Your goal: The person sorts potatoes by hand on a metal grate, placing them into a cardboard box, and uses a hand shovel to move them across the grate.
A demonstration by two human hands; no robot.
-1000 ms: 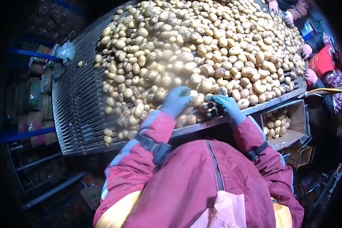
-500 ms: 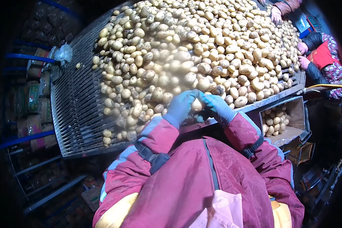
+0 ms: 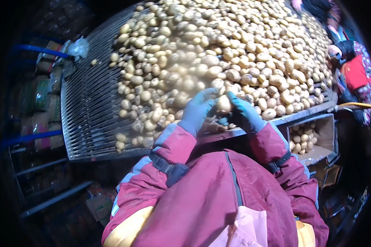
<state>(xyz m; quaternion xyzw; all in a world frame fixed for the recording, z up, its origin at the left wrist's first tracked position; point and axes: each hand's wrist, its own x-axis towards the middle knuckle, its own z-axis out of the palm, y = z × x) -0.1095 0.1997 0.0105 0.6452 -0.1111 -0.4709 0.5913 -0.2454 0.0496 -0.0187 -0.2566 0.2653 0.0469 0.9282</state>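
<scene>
A pale potato (image 3: 224,104) sits between my two gloved hands at the near edge of the sorting table. My right hand (image 3: 247,113), in a blue-green glove, has its fingers against the potato's right side and its thumb below it. On the other side, my left hand (image 3: 197,112) has its fingers stretched toward the potato, a small gap between them and it. Both hands are close over the heap of potatoes (image 3: 264,49), some of them dark with soil.
The slatted metal table (image 3: 84,111) shows bare bars on the left. Below its right edge stands an open box (image 3: 323,136) holding potatoes. Other people work at the far right, one with a red apron (image 3: 352,74). A clear plastic bag (image 3: 78,48) hangs at the left.
My hands have moved apart, the left drawing back from the potato, which now shows more fully between them. The view has shifted slightly. The people at the right have moved their arms.
</scene>
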